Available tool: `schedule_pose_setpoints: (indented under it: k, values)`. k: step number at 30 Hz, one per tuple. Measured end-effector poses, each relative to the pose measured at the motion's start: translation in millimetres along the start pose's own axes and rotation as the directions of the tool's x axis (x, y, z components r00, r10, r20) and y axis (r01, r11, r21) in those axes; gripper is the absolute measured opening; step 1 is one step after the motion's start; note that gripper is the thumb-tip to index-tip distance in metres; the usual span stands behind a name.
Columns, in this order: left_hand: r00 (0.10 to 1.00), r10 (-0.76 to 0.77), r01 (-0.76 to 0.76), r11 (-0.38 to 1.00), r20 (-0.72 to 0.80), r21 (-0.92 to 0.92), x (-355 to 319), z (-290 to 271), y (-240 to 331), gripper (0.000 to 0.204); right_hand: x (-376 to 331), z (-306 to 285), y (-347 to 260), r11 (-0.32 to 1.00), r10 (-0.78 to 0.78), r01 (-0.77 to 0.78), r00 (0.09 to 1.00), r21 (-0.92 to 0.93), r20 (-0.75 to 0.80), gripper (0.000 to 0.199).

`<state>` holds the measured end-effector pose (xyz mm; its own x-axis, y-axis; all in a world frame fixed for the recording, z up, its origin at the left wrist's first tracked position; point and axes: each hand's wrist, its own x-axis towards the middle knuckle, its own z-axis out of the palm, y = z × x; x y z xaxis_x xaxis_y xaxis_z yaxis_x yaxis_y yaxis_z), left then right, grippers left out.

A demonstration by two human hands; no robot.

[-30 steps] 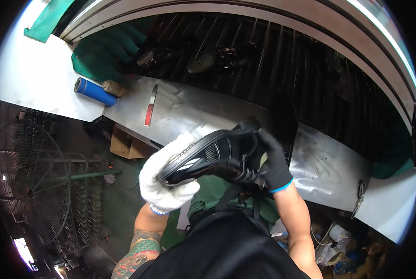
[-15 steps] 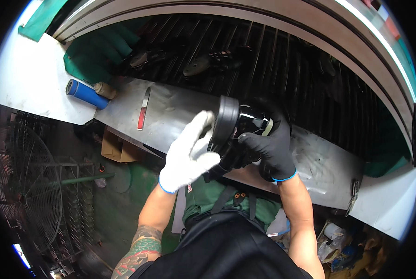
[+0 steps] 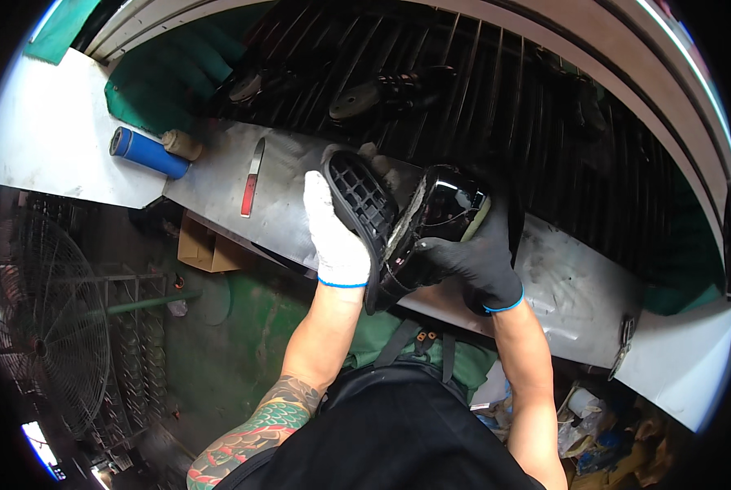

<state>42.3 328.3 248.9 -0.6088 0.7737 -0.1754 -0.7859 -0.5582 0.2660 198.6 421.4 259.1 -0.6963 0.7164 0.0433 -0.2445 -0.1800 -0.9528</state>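
My left hand (image 3: 338,249), in a white glove, grips a black rubber shoe sole (image 3: 359,189) from its outer side, with some fingertips showing over the far rim. The sole's gridded inner face is turned toward the shoe. In a dark glove, my right hand (image 3: 481,260) clasps a glossy black shoe upper (image 3: 447,200), its thumb across the side. Sole and upper stand apart at the far end, forming a V. Toward my body they come close together; whether they touch there, I cannot tell. A rough, pale edge shows along the upper's bottom.
On the metal ledge (image 3: 288,171) lie a red-handled knife (image 3: 251,184), a blue cylinder (image 3: 149,153) and a tan roll (image 3: 182,144). Beyond is a dark slatted conveyor (image 3: 455,61) carrying several shoes, one a black shoe (image 3: 373,96). A large fan (image 3: 42,347) stands at lower left.
The sole, pressed against the upper before, is now tilted away to the left, baring its grid. My left hand, open beside it earlier, has taken hold of it. My right hand keeps its grip.
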Motion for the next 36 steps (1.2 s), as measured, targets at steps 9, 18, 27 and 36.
schedule_pose_setpoints:
  k: [9, 18, 27, 36]
  values:
    - [0.888, -0.178, -0.284, 0.513, 0.424, 0.810, 14, 19, 18, 0.095, 6, 1, -8, 0.993, 0.097, -0.091, 0.991, -0.072, 0.089, 0.110]
    - [0.989, 0.061, -0.101, 0.944, 0.137, 0.313, 0, 9, -10, 0.058, 0, -12, 0, 0.997, 0.070, -0.068, 0.997, -0.038, 0.032, 0.084]
    - [0.905, -0.135, -0.253, 0.590, 0.403, 0.767, 8, 17, 7, 0.093, -5, 3, -15, 0.995, 0.097, -0.096, 0.994, -0.017, 0.054, 0.095]
    - [0.897, -0.173, -0.251, 0.557, 0.407, 0.791, -11, 34, 17, 0.096, -18, 6, -10, 0.937, -0.224, 0.254, 0.964, -0.239, 0.143, 0.106]
